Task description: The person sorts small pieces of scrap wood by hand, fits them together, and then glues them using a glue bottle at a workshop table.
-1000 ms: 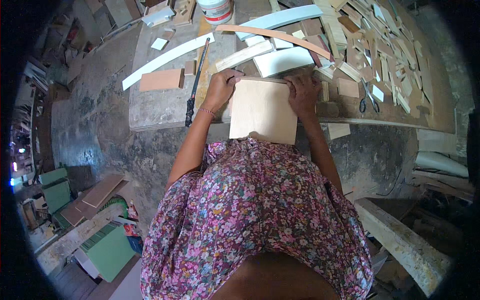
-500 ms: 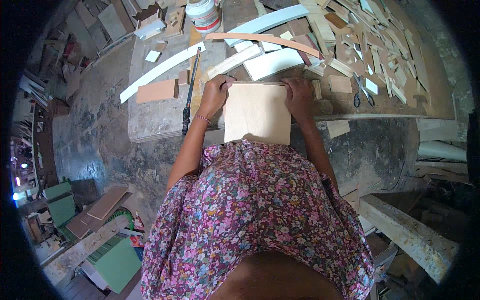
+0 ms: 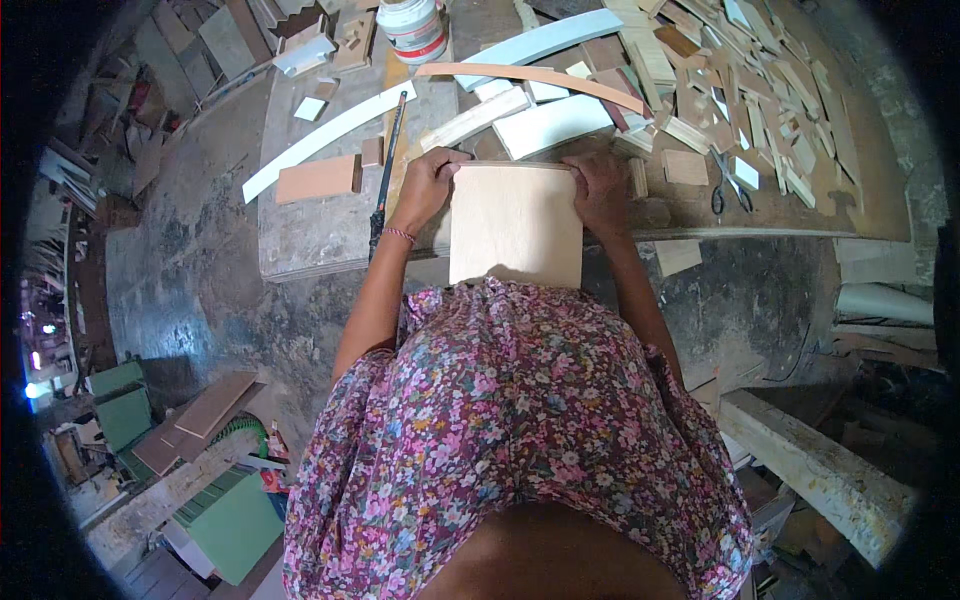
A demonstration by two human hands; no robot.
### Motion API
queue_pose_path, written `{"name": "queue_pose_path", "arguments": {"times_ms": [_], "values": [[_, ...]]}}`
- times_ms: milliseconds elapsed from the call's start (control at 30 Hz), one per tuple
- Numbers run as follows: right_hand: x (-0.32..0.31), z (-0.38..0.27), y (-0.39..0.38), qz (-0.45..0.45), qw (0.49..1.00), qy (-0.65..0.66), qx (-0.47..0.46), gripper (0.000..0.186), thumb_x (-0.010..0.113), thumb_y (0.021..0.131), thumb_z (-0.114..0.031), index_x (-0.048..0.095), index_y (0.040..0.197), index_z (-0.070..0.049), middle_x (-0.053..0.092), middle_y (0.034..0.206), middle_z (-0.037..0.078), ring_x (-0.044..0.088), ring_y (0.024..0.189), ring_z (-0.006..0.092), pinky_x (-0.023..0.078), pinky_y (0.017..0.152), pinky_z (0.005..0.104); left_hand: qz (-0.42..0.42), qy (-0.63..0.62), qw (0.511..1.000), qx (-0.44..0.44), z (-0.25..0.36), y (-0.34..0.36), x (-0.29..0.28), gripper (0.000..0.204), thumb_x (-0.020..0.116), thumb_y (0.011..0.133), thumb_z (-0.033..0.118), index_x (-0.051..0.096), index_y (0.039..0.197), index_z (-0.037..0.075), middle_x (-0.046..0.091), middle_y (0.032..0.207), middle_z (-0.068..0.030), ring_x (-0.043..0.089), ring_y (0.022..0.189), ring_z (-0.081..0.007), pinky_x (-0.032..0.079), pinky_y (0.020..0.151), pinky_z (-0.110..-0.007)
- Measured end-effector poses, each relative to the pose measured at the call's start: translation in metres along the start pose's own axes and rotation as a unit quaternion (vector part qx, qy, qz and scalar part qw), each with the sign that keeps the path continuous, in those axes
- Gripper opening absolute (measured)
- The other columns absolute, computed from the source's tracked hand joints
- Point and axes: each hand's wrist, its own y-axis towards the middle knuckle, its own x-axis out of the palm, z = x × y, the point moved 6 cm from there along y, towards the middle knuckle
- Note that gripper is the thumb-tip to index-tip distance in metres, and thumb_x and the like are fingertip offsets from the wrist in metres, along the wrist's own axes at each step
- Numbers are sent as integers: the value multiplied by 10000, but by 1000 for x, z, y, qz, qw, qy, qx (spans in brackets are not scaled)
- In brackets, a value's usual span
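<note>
One pale board (image 3: 514, 228): projects past the table (image 3: 315, 235)'s near edge, toward floral garment (image 3: 520, 400)
Left hand (image 3: 427, 187): fingers grasping board's far left corner
Right hand (image 3: 602, 190): shadowed fingers grasping far right corner

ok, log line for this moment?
left hand: holding far left corner of pale rectangular wooden panel | right hand: holding far right corner | left side: long slim black stick | right side: black-handled metal scissors

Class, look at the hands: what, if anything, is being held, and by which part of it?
A pale, squarish wooden panel, held near its two far corners: the left hand at one, the right hand at the other.
</note>
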Motion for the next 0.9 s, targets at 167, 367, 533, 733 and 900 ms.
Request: {"name": "queue_pose_path", "arguments": {"times_ms": [167, 367, 533, 733, 900], "values": [[2, 0, -1, -16, 1000, 4, 26, 141, 522, 766, -147, 599, 881, -116, 559, 828, 82, 502, 834, 277, 349, 759, 426, -14, -122, 989, -76, -15, 3, -1, 174, 479, 838, 60, 606, 918, -29, 601, 743, -52, 522, 668, -109, 430, 629, -246], [0, -1, 0, -11, 1000, -21, 9, 140, 530, 781, -181, 610, 876, -116, 566, 839, 84, 511, 817, 278, 355, 753, 421, -60, -252, 956, -138, -33, 7, 0, 178, 505, 839, 80, 603, 913, -50, 555, 686, 0, 452, 595, -62, 403, 583, -198], [2, 0, -1, -12, 999, -27, 13, 155, 521, 762, -159, 605, 890, -133, 564, 837, 61, 499, 835, 268, 343, 760, 430, -65, -274, 945, -164, -35, 8, 3, 164, 536, 826, 87, 609, 902, -40, 552, 680, 14, 446, 588, -54, 391, 565, -185], [0, -2, 1, -24, 999, -18, 25, 155, 529, 757, -150, 607, 890, -135, 554, 820, 71, 488, 837, 274, 352, 742, 429, -60, -289, 940, -171, -34, 9, 3, 143, 552, 804, 60, 610, 880, -47, 556, 673, 7, 441, 567, -57, 378, 535, -180], [5, 3, 0, -42, 998, -25, 34, 145, 541, 755, -165, 619, 872, -130, 552, 806, 81, 493, 810, 277, 367, 729, 423, -63, -282, 943, -168, -38, 12, 3, 134, 550, 789, 33, 607, 871, -57, 558, 669, -4, 443, 559, -63, 377, 533, -182]]}}
